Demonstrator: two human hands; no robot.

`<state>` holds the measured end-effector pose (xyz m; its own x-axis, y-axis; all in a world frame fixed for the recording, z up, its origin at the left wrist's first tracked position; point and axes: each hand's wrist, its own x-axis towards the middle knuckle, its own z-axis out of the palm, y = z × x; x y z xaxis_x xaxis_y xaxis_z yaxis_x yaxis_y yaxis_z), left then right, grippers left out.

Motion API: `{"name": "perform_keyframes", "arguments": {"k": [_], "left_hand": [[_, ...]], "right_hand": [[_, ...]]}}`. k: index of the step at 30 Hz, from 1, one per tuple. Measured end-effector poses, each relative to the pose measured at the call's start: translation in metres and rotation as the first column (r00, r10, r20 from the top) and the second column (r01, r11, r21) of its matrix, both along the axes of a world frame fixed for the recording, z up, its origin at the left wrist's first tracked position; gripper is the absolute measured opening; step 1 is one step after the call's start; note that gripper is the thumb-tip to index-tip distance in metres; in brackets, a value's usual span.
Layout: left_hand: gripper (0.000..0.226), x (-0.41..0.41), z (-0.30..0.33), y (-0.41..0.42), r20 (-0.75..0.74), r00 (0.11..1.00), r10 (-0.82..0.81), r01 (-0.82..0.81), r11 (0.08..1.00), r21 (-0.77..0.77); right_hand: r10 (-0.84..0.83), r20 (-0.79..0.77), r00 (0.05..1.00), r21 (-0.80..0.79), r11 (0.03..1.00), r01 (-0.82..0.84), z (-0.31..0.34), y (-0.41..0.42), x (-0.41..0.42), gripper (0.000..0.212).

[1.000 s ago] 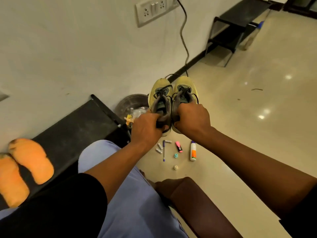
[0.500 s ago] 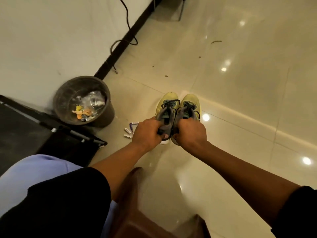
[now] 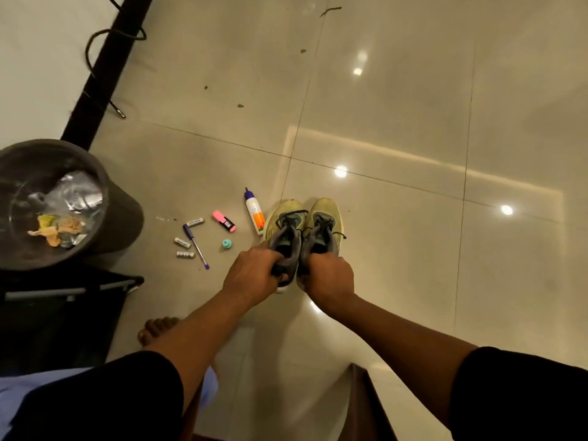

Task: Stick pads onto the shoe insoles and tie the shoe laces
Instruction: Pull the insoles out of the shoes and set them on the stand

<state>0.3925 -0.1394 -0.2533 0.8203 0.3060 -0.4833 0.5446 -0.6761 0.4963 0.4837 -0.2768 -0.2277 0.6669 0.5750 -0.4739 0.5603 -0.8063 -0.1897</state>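
Left hand [image 3: 251, 275] and right hand [image 3: 329, 275] each grip a yellow-green mesh sneaker's [image 3: 284, 237] grey heel; set both flat on floor, clear of white glue bottle [image 3: 255, 211].

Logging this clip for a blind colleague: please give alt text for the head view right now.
Seen from above, the left hand and right hand each grip the heel of one of two yellow-green shoes, side by side over a glossy tiled floor. To the left lie a glue bottle, a pink highlighter, a pen and a waste bin.
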Motion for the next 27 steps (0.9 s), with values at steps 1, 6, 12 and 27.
{"name": "perform_keyframes", "arguments": {"k": [1, 6, 12, 27], "left_hand": [[0.027, -0.002, -0.006, -0.003, -0.016, 1.0, -0.003, 0.003, 1.0, -0.015], [0.026, -0.014, -0.029, -0.015, -0.103, 0.994, -0.047, 0.033, 0.991, -0.133], [0.041, -0.027, -0.06, -0.02, -0.23, 0.958, -0.171, 0.115, 0.964, -0.238], [0.042, -0.028, -0.069, -0.016, -0.394, 0.873, -0.287, 0.162, 0.934, -0.32]], "right_hand": [[-0.014, -0.011, 1.0, -0.009, 1.0, 0.014, -0.006, -0.003, -0.002, 0.011], [-0.044, -0.062, 0.997, -0.063, 0.997, 0.04, -0.035, -0.016, -0.014, 0.012], [-0.055, -0.157, 0.986, -0.129, 0.991, 0.035, -0.058, -0.026, -0.028, 0.015], [0.027, -0.468, 0.883, -0.292, 0.938, -0.184, -0.076, -0.023, -0.015, 0.036]]}}
